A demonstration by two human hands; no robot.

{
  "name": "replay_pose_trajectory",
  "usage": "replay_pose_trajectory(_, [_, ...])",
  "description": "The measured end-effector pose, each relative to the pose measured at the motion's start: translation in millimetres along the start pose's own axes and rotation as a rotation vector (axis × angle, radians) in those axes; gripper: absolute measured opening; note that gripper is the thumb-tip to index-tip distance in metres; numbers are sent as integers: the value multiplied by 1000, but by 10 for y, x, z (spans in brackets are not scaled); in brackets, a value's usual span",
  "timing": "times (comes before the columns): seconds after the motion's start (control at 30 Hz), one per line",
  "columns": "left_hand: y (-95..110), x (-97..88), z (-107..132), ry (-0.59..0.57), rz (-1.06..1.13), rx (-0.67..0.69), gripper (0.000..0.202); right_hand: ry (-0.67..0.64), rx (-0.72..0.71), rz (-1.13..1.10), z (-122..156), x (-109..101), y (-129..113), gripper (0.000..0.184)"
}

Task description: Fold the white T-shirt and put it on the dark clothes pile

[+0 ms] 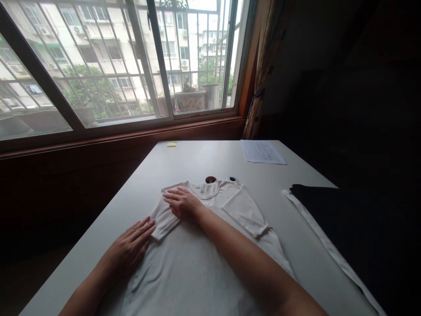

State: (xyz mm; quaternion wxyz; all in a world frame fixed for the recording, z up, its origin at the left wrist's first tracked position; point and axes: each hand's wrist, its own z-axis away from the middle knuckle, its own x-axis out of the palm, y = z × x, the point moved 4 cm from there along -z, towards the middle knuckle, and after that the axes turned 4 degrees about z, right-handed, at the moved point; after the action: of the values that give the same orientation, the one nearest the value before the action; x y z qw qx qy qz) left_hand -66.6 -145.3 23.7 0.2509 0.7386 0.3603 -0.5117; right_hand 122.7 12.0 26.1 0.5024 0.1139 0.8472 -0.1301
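Note:
A white short-sleeved T-shirt point(194, 267) lies spread on the white table point(204, 158), its neckline toward the window and both sleeves folded in over the body. My right hand point(184, 204) rests flat on the shoulder at the left, its fingers stretched toward the left edge. Lower down, my left hand point(133, 243) lies along the shirt's left side, with fingertips at the edge of the folded sleeve. Neither hand grips the cloth. My right forearm crosses over the shirt and covers part of it.
Dark folded cloth with a pale edge point(329, 237) lies along the table's right side. Printed papers point(264, 152) and a yellow note point(172, 144) lie at the far end. Beyond the collar are a brown round object point(211, 179) and a black-and-white one point(233, 179). A barred window stands behind.

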Motion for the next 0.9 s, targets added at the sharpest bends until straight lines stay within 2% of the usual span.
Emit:
replay_pose_trajectory(0.07, [16, 16, 5, -7, -17, 16, 61, 13, -145, -4, -13, -21, -98, 43])
replay_pose_trajectory(0.17, [28, 31, 6, 1, -7, 25, 62, -64, -209, -9, -57, 45, -176, 43])
replay_pose_trajectory(0.27, [24, 42, 8, 1, 1, 30, 61, -179, -152, -29, -136, 162, -150, 48])
replay_pose_trajectory(0.4, [34, 32, 1, -35, -14, 58, 63, -277, -32, -47, -267, 281, 11, 55])
replay_pose_trajectory(0.57, [100, -25, -21, -74, -11, 77, 62, -290, 111, -30, -370, 345, 218, 61])
replay_pose_trajectory(0.9, [236, -97, -75, -35, 107, 192, 60, -282, 201, -33, -422, 381, 330, 61])
